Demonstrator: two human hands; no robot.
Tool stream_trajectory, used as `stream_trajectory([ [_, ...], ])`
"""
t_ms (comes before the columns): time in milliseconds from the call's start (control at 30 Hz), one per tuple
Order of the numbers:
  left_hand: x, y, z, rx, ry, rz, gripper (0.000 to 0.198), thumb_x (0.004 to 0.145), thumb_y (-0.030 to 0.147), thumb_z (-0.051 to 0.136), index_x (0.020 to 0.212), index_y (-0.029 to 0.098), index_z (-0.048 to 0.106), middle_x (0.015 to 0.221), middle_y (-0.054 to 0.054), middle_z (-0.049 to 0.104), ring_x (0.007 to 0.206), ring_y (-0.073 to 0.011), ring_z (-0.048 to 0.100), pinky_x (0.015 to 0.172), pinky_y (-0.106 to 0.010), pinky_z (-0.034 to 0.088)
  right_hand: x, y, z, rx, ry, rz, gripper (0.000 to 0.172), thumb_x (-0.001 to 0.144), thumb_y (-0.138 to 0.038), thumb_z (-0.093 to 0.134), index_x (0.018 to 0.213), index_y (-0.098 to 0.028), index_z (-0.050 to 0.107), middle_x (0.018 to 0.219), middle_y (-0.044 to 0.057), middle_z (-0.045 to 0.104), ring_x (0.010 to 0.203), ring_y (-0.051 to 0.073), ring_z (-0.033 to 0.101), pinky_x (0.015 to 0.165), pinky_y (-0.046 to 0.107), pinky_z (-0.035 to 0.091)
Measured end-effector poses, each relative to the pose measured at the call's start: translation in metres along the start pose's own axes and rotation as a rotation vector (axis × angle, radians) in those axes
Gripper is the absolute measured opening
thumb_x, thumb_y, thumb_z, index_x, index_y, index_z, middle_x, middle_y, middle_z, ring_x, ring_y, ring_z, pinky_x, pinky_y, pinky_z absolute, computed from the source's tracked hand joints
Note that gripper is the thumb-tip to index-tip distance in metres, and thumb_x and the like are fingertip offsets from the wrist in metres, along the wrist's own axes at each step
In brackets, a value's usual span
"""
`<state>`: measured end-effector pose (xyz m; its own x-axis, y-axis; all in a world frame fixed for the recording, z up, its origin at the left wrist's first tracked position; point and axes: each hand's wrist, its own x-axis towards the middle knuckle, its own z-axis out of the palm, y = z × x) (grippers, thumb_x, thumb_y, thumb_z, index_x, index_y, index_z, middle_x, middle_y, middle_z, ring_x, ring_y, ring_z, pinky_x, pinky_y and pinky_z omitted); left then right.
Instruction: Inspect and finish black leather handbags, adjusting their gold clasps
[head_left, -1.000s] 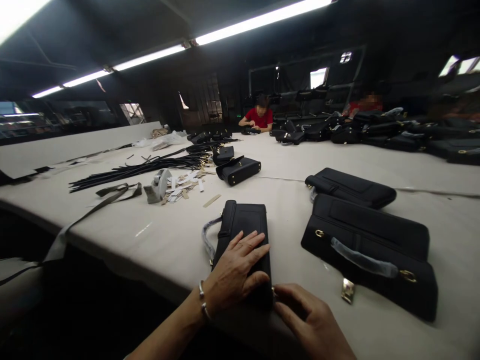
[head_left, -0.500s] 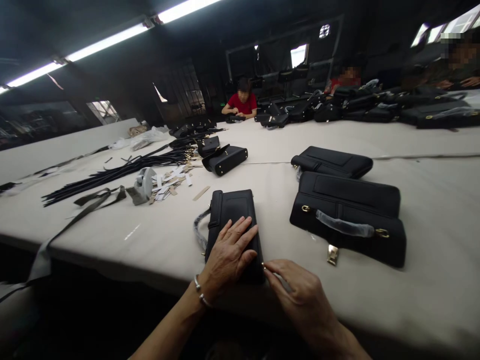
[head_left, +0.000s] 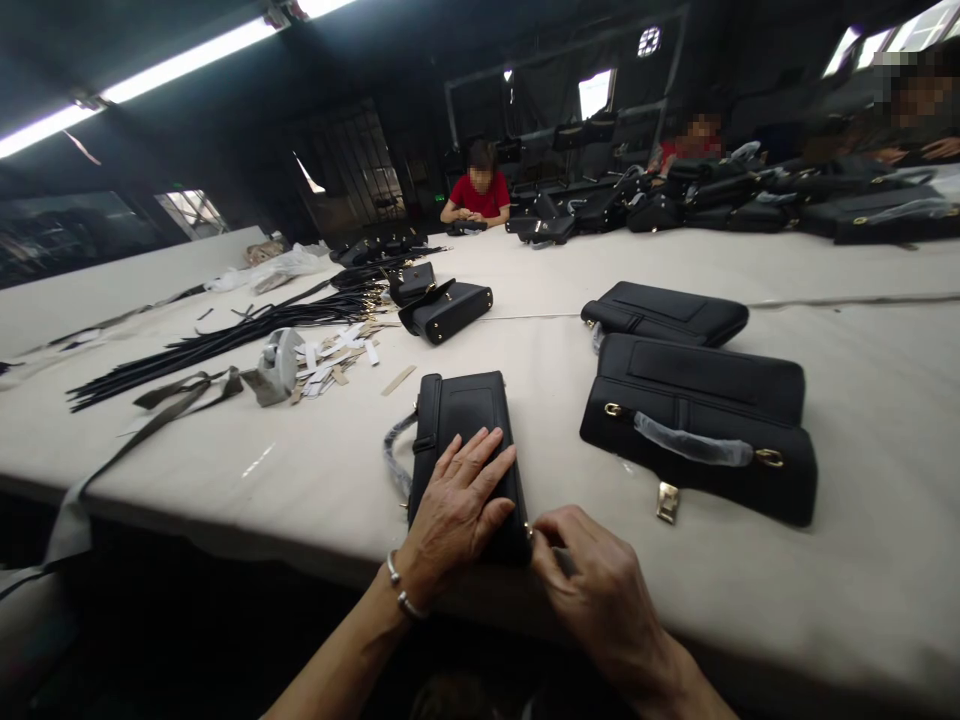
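A black handbag [head_left: 469, 405] lies flat near the table's front edge, its plastic-wrapped handle [head_left: 395, 455] pointing left. My left hand [head_left: 459, 500] presses on the bag's face with fingers spread flat. At the bag's lower right corner, my right hand [head_left: 589, 570] is closed in a pinch. Its fingertips meet right beside a small gold stud [head_left: 529, 531] on the bag's edge. Whatever sits between those fingertips is too small and covered to make out.
On the right lie two more black handbags, the nearer one [head_left: 697, 430] with a gold clasp [head_left: 667, 502] hanging out. A tape dispenser [head_left: 276, 365], paper scraps [head_left: 330, 360] and black straps [head_left: 225, 345] are at left. Co-workers sit behind piled bags [head_left: 720, 200].
My right hand's fingers have curled in more at the bag's corner, and the gold stud shows more plainly. My left hand stays on the bag. The view has shifted slightly.
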<state>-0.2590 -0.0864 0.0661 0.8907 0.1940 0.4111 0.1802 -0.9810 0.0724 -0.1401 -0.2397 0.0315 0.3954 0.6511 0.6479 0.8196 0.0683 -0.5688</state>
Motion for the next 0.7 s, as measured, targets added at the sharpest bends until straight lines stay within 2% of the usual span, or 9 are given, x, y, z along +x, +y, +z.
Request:
stream_trajectory([
  [167, -0.001, 0.001, 0.000, -0.011, -0.006, -0.004, 0.052, 0.102, 0.045, 0.030, 0.146, 0.018, 0.040, 0.152, -0.012, 0.040, 0.144, -0.0257, 0.032, 0.118, -0.051, 0.030, 0.007, -0.003, -0.014, 0.254, -0.202, 0.444, 0.021, 0.089, -0.033, 0.054, 0.074, -0.023, 0.065, 0.066, -0.002, 0.067, 0.058, 0.013, 0.061, 0.056, 0.023, 0.048],
  [267, -0.001, 0.001, 0.000, -0.015, -0.008, -0.007, 0.052, 0.102, 0.045, 0.030, 0.146, 0.019, 0.039, 0.153, -0.012, 0.039, 0.144, -0.0256, 0.031, 0.118, -0.051, 0.030, 0.015, -0.008, -0.019, 0.311, -0.333, 0.556, 0.023, 0.087, -0.039, 0.056, 0.073, -0.023, 0.066, 0.068, -0.001, 0.068, 0.059, 0.014, 0.062, 0.056, 0.024, 0.049],
  [500, -0.002, -0.001, 0.002, -0.019, 0.005, -0.006, 0.052, 0.102, 0.046, 0.029, 0.146, 0.019, 0.039, 0.153, -0.010, 0.039, 0.144, -0.0247, 0.031, 0.119, -0.049, 0.028, 0.017, -0.007, -0.008, 0.127, -0.281, 0.372, 0.018, 0.085, -0.027, 0.053, 0.073, -0.023, 0.064, 0.068, -0.002, 0.065, 0.059, 0.013, 0.060, 0.059, 0.027, 0.046],
  [700, -0.002, -0.001, 0.003, -0.023, 0.020, -0.011, 0.053, 0.102, 0.047, 0.030, 0.147, 0.020, 0.039, 0.152, -0.011, 0.041, 0.143, -0.0255, 0.033, 0.118, -0.050, 0.030, 0.009, -0.010, -0.006, -0.116, -0.160, 0.080, 0.018, 0.087, -0.015, 0.048, 0.078, -0.022, 0.062, 0.068, -0.001, 0.065, 0.058, 0.014, 0.061, 0.057, 0.029, 0.040],
])
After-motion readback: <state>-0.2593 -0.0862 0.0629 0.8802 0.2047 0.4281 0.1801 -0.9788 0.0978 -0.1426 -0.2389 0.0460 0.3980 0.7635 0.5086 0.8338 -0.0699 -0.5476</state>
